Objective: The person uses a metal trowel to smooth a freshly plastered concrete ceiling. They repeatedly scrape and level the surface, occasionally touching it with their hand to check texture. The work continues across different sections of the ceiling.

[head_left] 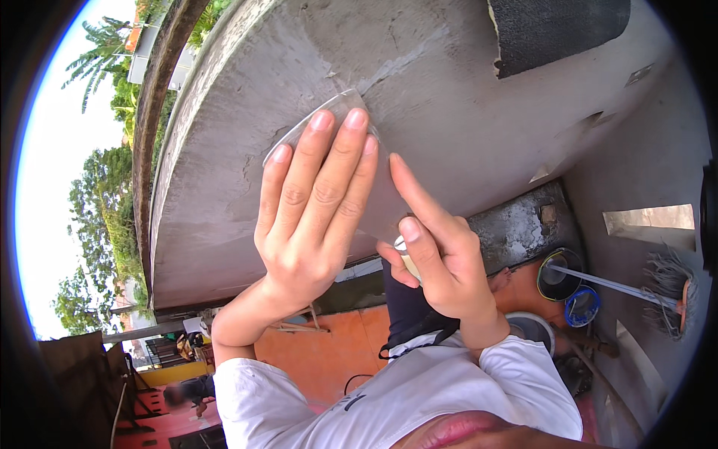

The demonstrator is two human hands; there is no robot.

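Against a grey plastered wall [464, 127] lies the wide, thin blade of a putty knife [383, 196]. My right hand [441, 262] grips its pale handle, with the thumb on top near the blade and the index finger stretched along the blade's side. My left hand [314, 202] lies flat on the blade, fingers straight and side by side, covering much of it. The blade's far edge shows past my fingertips, touching or close to the wall. Rough patches and streaks mark the plaster around it.
A dark, torn-edged panel [561, 34] is on the wall at upper right. A mop [669, 299], a black tub [561, 275] and a blue bucket [582, 306] stand at right. Orange floor [348, 340] lies below. Another person [193, 391] is at lower left.
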